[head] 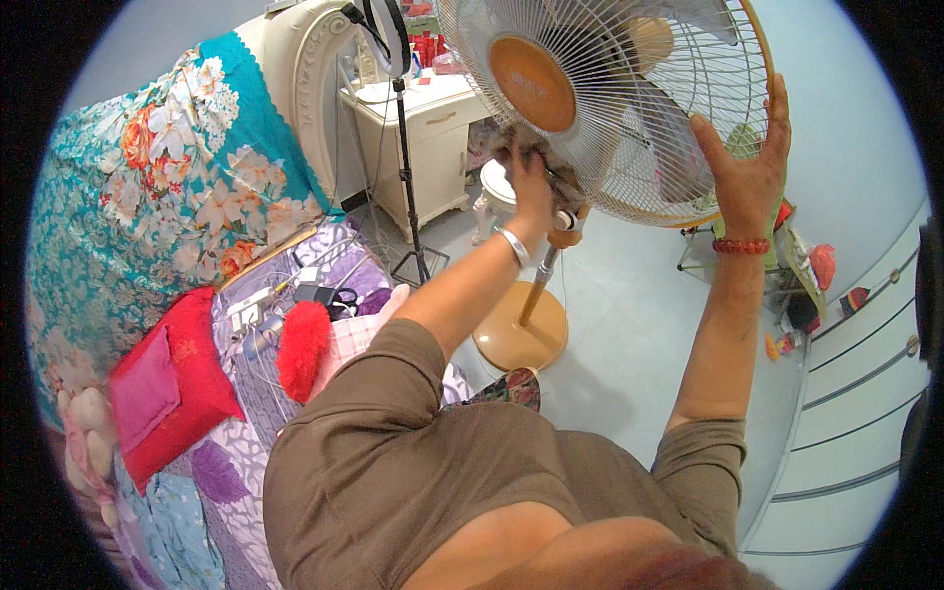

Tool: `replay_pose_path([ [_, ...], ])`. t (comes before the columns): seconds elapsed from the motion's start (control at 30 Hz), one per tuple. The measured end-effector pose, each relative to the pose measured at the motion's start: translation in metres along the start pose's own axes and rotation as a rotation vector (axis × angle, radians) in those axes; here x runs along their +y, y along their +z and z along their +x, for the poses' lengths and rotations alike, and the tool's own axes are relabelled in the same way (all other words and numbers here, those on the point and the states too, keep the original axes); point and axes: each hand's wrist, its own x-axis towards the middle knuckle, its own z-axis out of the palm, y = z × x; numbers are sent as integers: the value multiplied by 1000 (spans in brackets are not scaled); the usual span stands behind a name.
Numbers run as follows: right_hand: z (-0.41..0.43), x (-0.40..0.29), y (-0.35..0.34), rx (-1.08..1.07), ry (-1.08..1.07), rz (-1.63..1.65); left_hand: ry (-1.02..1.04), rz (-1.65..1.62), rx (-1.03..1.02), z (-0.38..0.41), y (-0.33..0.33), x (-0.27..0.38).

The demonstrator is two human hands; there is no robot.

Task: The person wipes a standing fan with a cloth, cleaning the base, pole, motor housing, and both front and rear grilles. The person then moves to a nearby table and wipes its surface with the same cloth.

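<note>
A standing fan rises in front of me, its wire guard facing up and left, with an orange centre badge bearing writing. My right hand, with a red bead bracelet at the wrist, grips the guard's outer rim on the right, thumb over the wires. My left hand, wearing a silver bangle, is at the lower left of the guard. Blurred under its fingers is a dark, crumpled cloth, pressed near the wires. Below, the fan's pole runs down to a round tan base on the floor.
Left of the fan stand a black ring-light stand, a white dressing table and a white stool. The bed at left holds a red cushion, chargers and cables. White drawers line the right side.
</note>
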Motion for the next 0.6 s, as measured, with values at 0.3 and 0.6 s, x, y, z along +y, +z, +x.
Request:
replay_pose_path([
  [0.3,0,5,-5,-24,-9,20,575,684,-274,-106,104,38],
  [0.6,0,4,-4,-39,11,-10,1114,1029,-443,-35,113,78],
])
